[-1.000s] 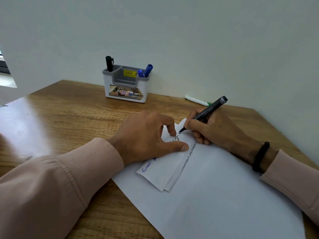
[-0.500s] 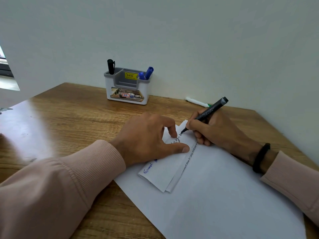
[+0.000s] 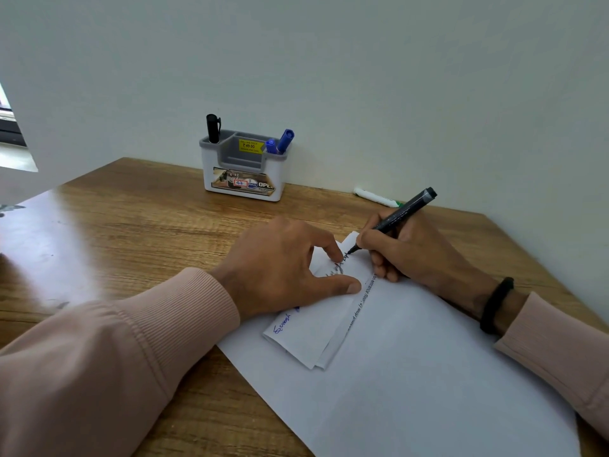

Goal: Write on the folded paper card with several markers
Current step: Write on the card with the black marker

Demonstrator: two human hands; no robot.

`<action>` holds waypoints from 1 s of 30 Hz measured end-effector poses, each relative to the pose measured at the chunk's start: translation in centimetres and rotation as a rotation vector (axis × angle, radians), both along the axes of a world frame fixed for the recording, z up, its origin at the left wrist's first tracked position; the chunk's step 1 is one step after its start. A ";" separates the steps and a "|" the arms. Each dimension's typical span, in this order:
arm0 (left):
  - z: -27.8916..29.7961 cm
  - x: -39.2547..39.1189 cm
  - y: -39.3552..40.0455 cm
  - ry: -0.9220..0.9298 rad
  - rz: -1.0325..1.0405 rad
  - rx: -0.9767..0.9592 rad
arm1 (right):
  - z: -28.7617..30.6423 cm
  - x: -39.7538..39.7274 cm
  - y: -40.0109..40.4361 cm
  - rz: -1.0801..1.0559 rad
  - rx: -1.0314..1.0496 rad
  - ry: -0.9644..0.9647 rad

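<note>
Marker — tip down-left on card.

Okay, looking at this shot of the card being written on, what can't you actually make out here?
Head view only:
- Black writing on the folded card: mostly covered by the left hand.
- Blue word at the card's near end: too small to read.
- Green-tipped marker: its far end hidden behind the right hand holding the black marker.

White folded card lies flat on paper — black marker tip touching it.
</note>
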State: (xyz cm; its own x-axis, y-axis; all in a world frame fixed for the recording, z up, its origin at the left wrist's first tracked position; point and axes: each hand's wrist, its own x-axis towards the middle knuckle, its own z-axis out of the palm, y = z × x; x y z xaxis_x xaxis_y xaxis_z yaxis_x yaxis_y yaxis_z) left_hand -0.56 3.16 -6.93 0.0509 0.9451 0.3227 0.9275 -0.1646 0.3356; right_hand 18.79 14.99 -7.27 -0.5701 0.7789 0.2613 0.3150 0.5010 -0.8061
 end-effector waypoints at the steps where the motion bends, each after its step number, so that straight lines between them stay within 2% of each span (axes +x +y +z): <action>1: 0.0 0.0 0.0 0.001 -0.003 0.000 | 0.0 0.0 0.0 -0.003 -0.003 0.006; 30: 0.0 0.1 0.0 0.008 0.001 -0.013 | 0.5 -0.3 -0.5 -0.062 -0.047 -0.005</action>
State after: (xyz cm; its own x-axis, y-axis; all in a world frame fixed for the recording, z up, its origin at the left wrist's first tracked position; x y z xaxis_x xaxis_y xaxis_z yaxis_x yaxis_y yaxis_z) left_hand -0.50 3.15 -6.93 0.0524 0.9493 0.3100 0.9302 -0.1593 0.3305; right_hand 18.51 14.53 -6.76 -0.5219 0.8239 0.2209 0.3483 0.4422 -0.8265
